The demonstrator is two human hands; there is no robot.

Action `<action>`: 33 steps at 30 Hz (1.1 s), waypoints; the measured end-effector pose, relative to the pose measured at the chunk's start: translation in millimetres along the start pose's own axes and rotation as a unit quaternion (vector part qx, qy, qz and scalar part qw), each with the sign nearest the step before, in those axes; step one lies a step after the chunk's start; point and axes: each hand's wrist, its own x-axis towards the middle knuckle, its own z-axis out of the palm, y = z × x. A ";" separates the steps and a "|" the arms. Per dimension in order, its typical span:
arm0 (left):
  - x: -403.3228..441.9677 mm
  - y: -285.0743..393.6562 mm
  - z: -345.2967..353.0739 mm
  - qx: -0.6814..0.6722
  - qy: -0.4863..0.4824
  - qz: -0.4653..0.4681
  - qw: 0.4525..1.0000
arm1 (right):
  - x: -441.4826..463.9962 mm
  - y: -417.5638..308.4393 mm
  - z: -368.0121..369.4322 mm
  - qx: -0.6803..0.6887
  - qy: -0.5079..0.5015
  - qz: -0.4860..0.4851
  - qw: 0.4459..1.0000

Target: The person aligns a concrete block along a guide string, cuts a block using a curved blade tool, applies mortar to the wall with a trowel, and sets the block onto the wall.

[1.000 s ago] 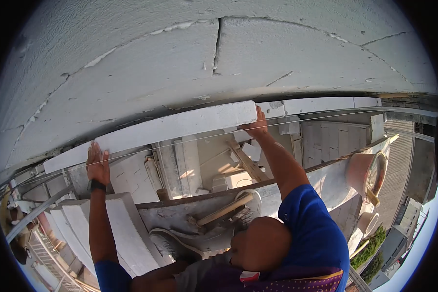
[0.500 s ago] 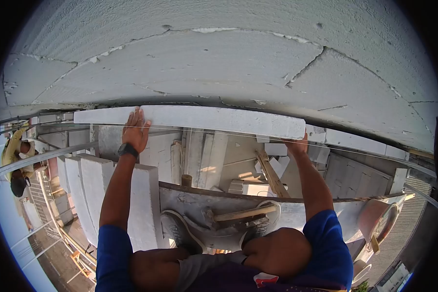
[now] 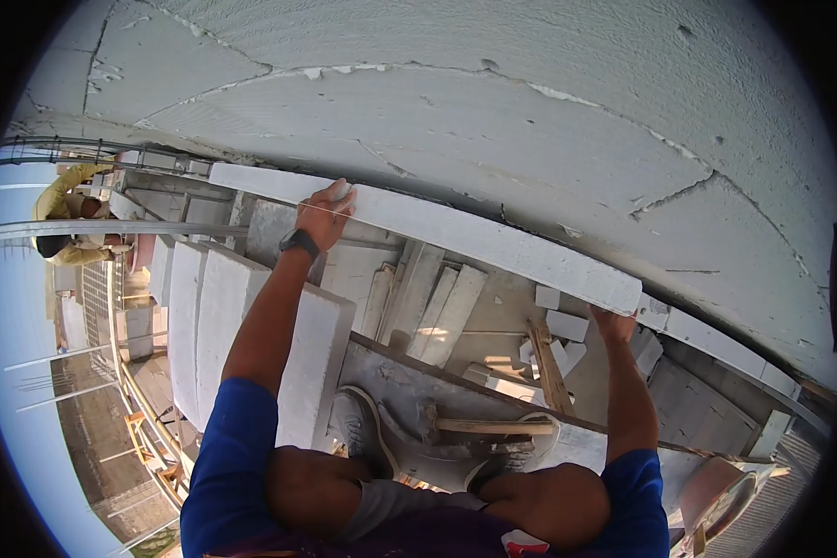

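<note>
The white block lies along the wall, seemingly steadied at both ends to line up with its neighbour: left hand unclenched over one, right hand at the other (fingers hidden; grip, I cannot tell).

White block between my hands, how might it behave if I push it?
Probably stiff: the white block shows no sag along its length. Likely not slippery, as its face looks matte. It might chip at the exposed end by your right hand.
</note>
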 end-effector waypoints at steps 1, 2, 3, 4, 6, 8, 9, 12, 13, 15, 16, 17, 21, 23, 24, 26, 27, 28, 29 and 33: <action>1.5 3.0 -4.3 0.010 -0.012 -0.013 1.000 | -0.1 -0.8 -2.4 -0.022 0.018 -0.015 0.999; 3.2 5.7 -9.0 0.019 -0.024 -0.025 0.999 | 0.1 -1.4 -3.2 -0.044 0.036 -0.030 0.998; 4.2 9.0 -13.2 0.029 -0.036 -0.038 0.998 | 0.4 -2.1 -3.7 -0.065 0.054 -0.045 0.995; 4.7 13.8 -16.1 0.036 -0.036 -0.048 0.998 | 0.0 -2.7 -4.2 -0.063 0.041 -0.032 0.997; 6.0 18.3 -15.7 0.049 -0.035 -0.067 0.996 | -2.0 -1.7 -1.3 -0.059 0.015 -0.004 0.998; 5.0 16.4 -12.5 0.051 -0.026 -0.059 0.997 | -2.2 0.7 0.7 -0.060 0.027 -0.020 0.998; 3.2 13.3 -9.0 0.052 -0.023 -0.056 0.997 | -2.0 1.5 1.9 -0.060 0.032 -0.028 0.997; 1.7 6.7 -1.6 0.036 -0.012 -0.040 0.998 | -0.5 -2.1 -3.4 -0.010 0.017 0.005 1.000; 1.7 5.0 0.5 0.037 -0.007 -0.039 0.999 | 0.8 -3.8 -6.8 -0.002 0.019 0.009 1.000; -0.5 8.0 -2.0 0.040 0.003 -0.039 0.998 | -0.5 -4.5 -8.5 -0.013 0.041 -0.007 0.999; -1.9 9.5 -3.7 0.037 0.003 -0.048 0.998 | -0.9 -5.0 -9.3 -0.003 0.036 0.002 0.999; -2.8 11.0 -5.7 0.034 0.003 -0.055 0.998 | -1.2 -5.4 -9.1 0.008 0.031 0.012 0.999; 1.3 8.3 -6.7 -0.043 -0.026 -0.118 0.992 | -0.7 -10.7 -14.1 -0.007 0.013 0.024 1.000; 7.3 -12.7 4.7 -0.079 -0.011 -0.074 0.994 | 1.1 -15.9 -24.5 -0.040 0.008 0.005 0.999; 13.5 -19.1 5.0 -0.097 -0.003 -0.050 0.994 | 1.0 -17.2 -25.7 -0.057 0.006 -0.002 0.998; 25.3 -26.4 4.3 -0.114 0.003 -0.029 0.993 | 2.6 -16.5 -24.7 -0.045 -0.003 0.006 0.999; 25.8 -26.5 4.4 -0.123 0.005 -0.020 0.992 | 0.8 -14.3 -23.6 -0.040 -0.010 0.009 0.999; 24.9 -25.6 5.2 -0.093 -0.007 -0.012 0.996 | -0.8 -12.5 -22.3 -0.037 -0.013 0.013 0.999; 25.2 -23.2 2.9 -0.063 -0.018 -0.003 0.998 | -0.6 -12.2 -20.9 -0.034 -0.014 0.018 0.999; 24.0 -21.9 -1.6 -0.042 -0.052 -0.005 0.998 | 1.2 -14.3 -21.2 -0.036 -0.017 0.019 0.999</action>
